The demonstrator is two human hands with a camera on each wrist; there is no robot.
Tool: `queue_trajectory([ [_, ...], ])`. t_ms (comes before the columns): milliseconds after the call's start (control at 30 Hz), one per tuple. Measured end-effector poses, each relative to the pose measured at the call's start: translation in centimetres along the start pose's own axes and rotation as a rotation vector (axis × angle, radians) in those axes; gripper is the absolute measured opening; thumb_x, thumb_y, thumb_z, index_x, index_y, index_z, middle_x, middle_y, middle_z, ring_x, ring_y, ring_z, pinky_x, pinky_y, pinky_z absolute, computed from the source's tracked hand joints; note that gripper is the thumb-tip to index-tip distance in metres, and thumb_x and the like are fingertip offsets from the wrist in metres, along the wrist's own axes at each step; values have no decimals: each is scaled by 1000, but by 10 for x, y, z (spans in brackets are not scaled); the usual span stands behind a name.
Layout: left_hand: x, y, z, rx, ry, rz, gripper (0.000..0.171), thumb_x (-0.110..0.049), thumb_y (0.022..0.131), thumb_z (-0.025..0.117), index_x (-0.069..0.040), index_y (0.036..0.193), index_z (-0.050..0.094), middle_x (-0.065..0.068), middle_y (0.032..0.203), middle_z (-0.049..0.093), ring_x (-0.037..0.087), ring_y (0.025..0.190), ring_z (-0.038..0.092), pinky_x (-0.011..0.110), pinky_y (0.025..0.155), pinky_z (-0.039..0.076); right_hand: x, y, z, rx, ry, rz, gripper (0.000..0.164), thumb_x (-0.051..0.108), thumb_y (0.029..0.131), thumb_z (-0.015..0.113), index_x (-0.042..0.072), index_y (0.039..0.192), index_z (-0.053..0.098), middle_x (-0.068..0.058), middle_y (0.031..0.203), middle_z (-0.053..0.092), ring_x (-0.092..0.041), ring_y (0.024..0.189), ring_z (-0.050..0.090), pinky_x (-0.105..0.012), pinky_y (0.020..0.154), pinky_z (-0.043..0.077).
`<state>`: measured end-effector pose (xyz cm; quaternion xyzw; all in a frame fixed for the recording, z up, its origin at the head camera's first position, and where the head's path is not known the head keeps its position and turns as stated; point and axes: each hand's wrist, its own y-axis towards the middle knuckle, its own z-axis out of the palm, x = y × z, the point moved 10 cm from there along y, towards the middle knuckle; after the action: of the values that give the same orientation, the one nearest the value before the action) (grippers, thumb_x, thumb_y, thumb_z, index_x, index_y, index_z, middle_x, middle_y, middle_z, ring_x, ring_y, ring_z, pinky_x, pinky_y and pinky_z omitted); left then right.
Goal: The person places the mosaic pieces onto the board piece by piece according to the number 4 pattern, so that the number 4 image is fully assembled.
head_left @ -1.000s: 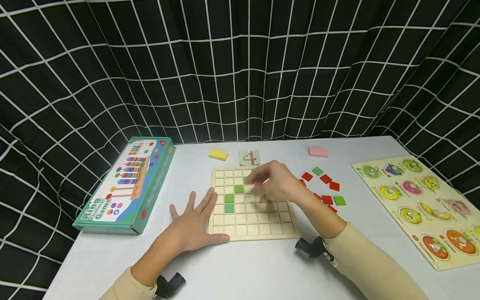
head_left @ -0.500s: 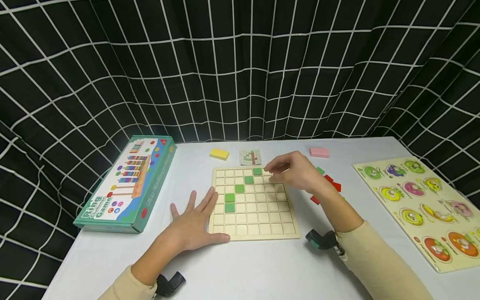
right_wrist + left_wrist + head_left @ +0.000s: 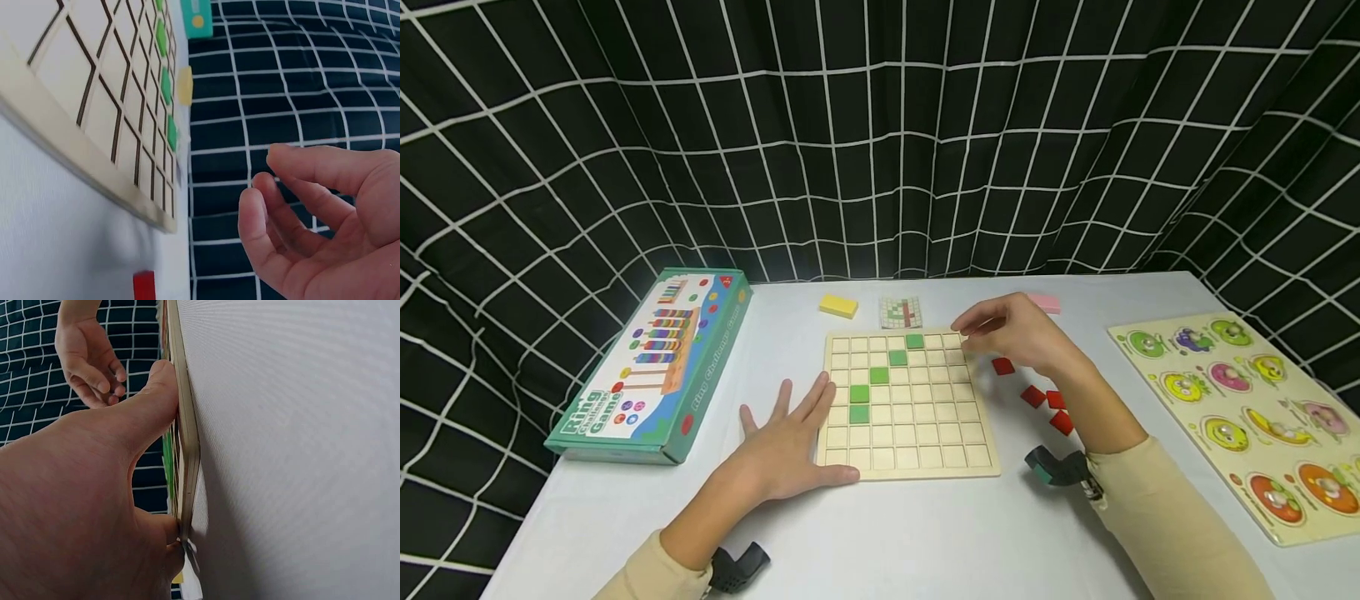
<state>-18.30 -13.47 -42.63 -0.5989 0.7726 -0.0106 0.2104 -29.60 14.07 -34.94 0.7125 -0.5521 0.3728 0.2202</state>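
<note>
A wooden grid board [image 3: 917, 435] lies on the table, with several green square tiles [image 3: 878, 376] set in a stepped line on its left half. My left hand [image 3: 782, 458] rests against the board's left side, fingers spread and straight. In the left wrist view, its thumb [image 3: 159, 387] lies along the board's edge. Over the board's far right corner hovers my right hand [image 3: 1022, 337], its fingers loosely bent. The right wrist view shows a gap between thumb and fingertips [image 3: 252, 206], with nothing held. Several red square tiles [image 3: 1033, 396] lie below and beside it.
Behind the board are a small pattern card [image 3: 900, 313], a yellow block [image 3: 838, 306] and a partly hidden pink block [image 3: 1047, 304]. A ring game box [image 3: 651, 367] lies at left, a fruit and vegetable puzzle board [image 3: 1240, 417] at right. Gridded black curtains enclose the table.
My right hand has moved from over the board's far rows rightward to its far right corner, uncovering the farthest green tile. My left hand stays in place.
</note>
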Motion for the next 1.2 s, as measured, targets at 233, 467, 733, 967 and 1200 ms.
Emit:
queue_trajectory([
  [233, 2, 1, 2, 5, 3, -6, 122, -84, 79, 66, -22, 169, 13, -6, 177, 1, 46, 161, -1, 92, 104, -1, -9, 1, -10, 1, 14, -9, 29, 10, 89, 78, 4, 117, 78, -17, 118, 75, -26, 102, 69, -28, 80, 56],
  [467, 2, 1, 3, 7, 0, -10, 122, -83, 79, 66, -21, 169, 13, -6, 177, 1, 45, 161, -2, 92, 104, -1, -26, 5, -16, 30, -48, 14, 30, 9, 91, 76, 5, 121, 77, -18, 121, 74, -28, 101, 68, -38, 85, 57],
  [733, 2, 2, 2, -1, -9, -6, 122, -83, 78, 67, -21, 169, 14, -7, 177, 1, 46, 161, -2, 92, 104, -1, -50, 7, -30, 9, -71, 75, 32, 11, 94, 72, 6, 125, 75, -18, 126, 71, -30, 99, 68, -42, 86, 57],
  [967, 2, 2, 2, -5, -13, -2, 123, -83, 78, 67, -20, 169, 13, -5, 177, 1, 45, 161, -3, 93, 103, -2, -68, 9, -40, -5, -53, 107, 33, 9, 95, 70, 2, 127, 73, -22, 127, 68, -30, 104, 61, -40, 87, 57],
  [1200, 1, 2, 2, -8, -7, 2, 122, -83, 78, 67, -20, 169, 14, -5, 177, 2, 46, 161, -2, 93, 103, 0, -88, 5, -52, -32, -60, 197, 39, 15, 94, 71, 3, 130, 71, -22, 135, 61, -31, 102, 63, -37, 82, 57],
])
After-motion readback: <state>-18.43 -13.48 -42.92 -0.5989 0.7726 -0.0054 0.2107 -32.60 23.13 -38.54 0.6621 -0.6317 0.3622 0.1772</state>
